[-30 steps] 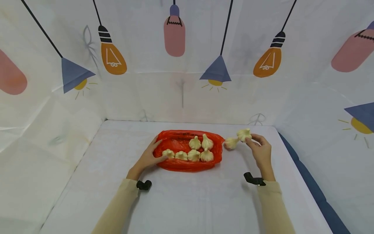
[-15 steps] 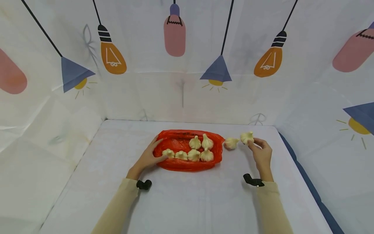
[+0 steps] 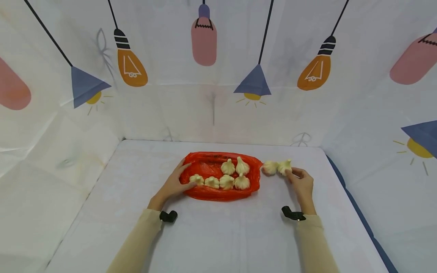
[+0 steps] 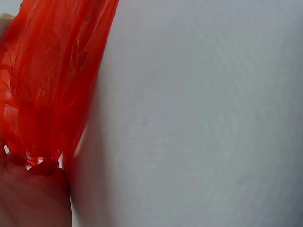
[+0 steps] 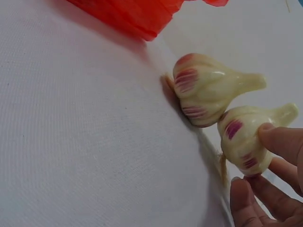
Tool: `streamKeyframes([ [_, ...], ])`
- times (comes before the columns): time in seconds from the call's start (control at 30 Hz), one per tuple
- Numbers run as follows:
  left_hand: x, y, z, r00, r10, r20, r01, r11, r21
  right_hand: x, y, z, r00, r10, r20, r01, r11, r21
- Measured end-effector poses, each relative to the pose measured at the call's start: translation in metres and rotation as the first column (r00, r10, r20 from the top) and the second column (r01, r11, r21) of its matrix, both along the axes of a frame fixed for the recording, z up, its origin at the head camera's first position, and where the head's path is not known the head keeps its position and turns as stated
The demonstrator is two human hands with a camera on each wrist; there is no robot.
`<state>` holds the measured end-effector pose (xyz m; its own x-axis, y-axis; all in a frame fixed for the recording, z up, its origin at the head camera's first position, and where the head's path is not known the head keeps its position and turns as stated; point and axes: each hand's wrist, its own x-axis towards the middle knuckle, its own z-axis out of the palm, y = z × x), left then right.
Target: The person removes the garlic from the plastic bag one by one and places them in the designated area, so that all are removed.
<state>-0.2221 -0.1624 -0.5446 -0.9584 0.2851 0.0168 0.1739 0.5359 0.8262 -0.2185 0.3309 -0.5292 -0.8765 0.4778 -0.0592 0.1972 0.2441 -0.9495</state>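
My right hand (image 3: 302, 182) pinches a garlic bulb (image 3: 284, 167) by its side, thumb on one face and fingers on the other. Close against it stands a second garlic bulb (image 3: 269, 167); in the right wrist view both bulbs are glossy, with purple streaks and a bit of twine at the base. An opened red plastic bag (image 3: 218, 195), spread like a shallow oblong tray, holds several more garlic bulbs (image 3: 226, 181) in two rows. At its left end my left hand (image 3: 173, 184) grips the rim, thumb reaching over the front-left bulb. The left fingertips are partly hidden.
Everything lies on a white-covered table (image 3: 211, 235). Behind it hangs a pale cloth (image 3: 164, 110) printed with lamps and bulbs. A dark blue strip (image 3: 355, 212) runs along the table's right side.
My right hand first shifts slightly right with the garlic bulb, then comes down and left, bringing it beside the standing bulb. My left hand and the red bag stay put.
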Motion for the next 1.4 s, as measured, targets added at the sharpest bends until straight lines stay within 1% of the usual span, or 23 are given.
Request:
streamKeyframes([
  [0.13, 0.002, 0.0, -0.002, 1.0, 0.005, 0.003, -0.005, 1.0, 0.003, 0.001, -0.003, -0.003, 1.0, 0.024, -0.001, -0.024, 1.0, 0.015],
  [0.3, 0.002, -0.001, -0.004, 1.0, 0.005, -0.007, -0.004, 1.0, 0.006, 0.003, -0.005, -0.005, 0.999, 0.054, -0.007, -0.054, 0.999, 0.004],
  [0.5, 0.001, -0.002, -0.004, 1.0, 0.014, -0.003, -0.014, 1.0, 0.01, 0.006, -0.007, -0.005, 0.992, 0.122, -0.023, -0.121, 0.991, 0.055],
  [0.67, -0.001, -0.001, -0.004, 1.0, 0.007, -0.014, -0.007, 1.0, 0.003, 0.007, -0.006, -0.007, 0.992, 0.12, -0.047, -0.116, 0.991, 0.07],
  [0.77, -0.001, -0.001, -0.005, 1.0, 0.006, -0.012, -0.006, 1.0, 0.009, 0.008, -0.006, -0.008, 0.989, 0.141, -0.052, -0.136, 0.988, 0.078],
  [0.87, -0.001, -0.001, -0.006, 1.0, 0.008, -0.009, -0.008, 1.0, 0.015, 0.009, -0.006, -0.009, 0.985, 0.165, -0.047, -0.159, 0.982, 0.1],
  [1.07, -0.001, -0.001, -0.005, 1.0, 0.013, -0.006, -0.013, 1.0, 0.008, 0.01, -0.004, -0.01, 0.984, 0.176, -0.034, -0.17, 0.976, 0.138],
  [1.23, 0.0, -0.001, -0.005, 1.0, 0.015, 0.003, -0.015, 1.0, -0.006, 0.012, -0.002, -0.01, 0.982, 0.188, 0.009, -0.187, 0.967, 0.17],
  [1.4, -0.001, -0.001, -0.005, 1.0, 0.015, 0.005, -0.015, 1.0, -0.001, 0.014, -0.002, -0.006, 0.979, 0.203, 0.026, -0.204, 0.966, 0.158],
])
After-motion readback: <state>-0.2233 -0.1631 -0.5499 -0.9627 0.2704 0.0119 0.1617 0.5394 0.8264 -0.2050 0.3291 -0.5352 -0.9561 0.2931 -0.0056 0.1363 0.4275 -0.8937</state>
